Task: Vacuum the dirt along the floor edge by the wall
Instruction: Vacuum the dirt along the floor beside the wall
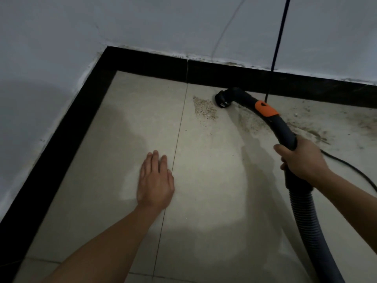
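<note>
My right hand point(299, 158) grips the curved dark handle of a vacuum hose point(283, 129) with an orange band. Its round nozzle point(222, 99) rests on the tile floor close to the black skirting point(204, 72) of the far wall. A patch of sandy grit point(205, 109) lies just left of the nozzle. More dusty dirt point(318, 127) spreads along the floor edge to the right of the hose. My left hand point(155, 180) lies flat on the floor, fingers straight, well short of the grit.
The ribbed hose point(310, 227) runs down past my right arm to the bottom edge. A dark cable point(279, 37) hangs down the wall behind the nozzle, and a black cord point(350, 166) trails across the floor at right. The room corner point(108, 48) is at upper left.
</note>
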`<state>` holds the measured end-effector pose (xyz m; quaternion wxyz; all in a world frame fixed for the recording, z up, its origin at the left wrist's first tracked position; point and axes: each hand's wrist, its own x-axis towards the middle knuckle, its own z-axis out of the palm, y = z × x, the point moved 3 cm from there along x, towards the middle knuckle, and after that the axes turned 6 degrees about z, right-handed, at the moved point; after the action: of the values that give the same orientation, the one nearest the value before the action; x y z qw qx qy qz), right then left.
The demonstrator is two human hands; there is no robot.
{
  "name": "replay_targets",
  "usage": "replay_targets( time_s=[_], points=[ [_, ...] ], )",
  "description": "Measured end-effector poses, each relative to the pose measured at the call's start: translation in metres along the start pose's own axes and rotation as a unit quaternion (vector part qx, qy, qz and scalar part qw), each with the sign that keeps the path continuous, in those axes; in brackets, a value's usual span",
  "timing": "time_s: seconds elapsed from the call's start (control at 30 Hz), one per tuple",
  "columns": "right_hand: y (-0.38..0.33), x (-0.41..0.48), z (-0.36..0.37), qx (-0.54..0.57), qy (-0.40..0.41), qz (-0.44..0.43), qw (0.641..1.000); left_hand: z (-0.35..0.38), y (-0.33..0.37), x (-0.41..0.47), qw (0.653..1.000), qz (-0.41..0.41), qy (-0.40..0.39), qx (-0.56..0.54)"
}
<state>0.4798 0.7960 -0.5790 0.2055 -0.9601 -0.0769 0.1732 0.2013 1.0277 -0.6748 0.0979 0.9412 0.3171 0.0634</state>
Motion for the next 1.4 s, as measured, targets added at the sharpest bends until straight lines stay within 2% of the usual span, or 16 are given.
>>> replay_targets(
  time_s=[0.27, 0.5, 0.73, 0.83, 1.2, 1.4],
  points=[
    [-0.03, -0.009, 0.02, 0.018, -0.021, -0.026, 0.999, 0.002, 0.0, 0.001, 1.0, -0.001, -0.004, 0.002],
    [-0.072, -0.009, 0.033, -0.019, -0.035, -0.066, 0.997, 0.002, -0.001, 0.0, 1.0, 0.001, 0.001, -0.004],
    [-0.013, -0.006, -0.016, -0.049, 0.015, -0.031, 0.998, 0.003, -0.002, 0.0, 1.0, 0.005, 0.007, -0.011],
    [0.01, -0.021, -0.022, -0.059, 0.009, -0.026, 0.998, 0.003, -0.002, 0.0, 1.0, 0.005, 0.009, -0.011],
    [-0.044, -0.043, 0.024, -0.067, -0.045, -0.06, 0.995, 0.004, -0.001, -0.001, 1.0, 0.004, 0.016, -0.01],
    [-0.006, -0.033, -0.018, -0.087, -0.007, -0.039, 0.995, 0.004, -0.002, -0.001, 1.0, 0.009, 0.029, -0.01]
  ],
)
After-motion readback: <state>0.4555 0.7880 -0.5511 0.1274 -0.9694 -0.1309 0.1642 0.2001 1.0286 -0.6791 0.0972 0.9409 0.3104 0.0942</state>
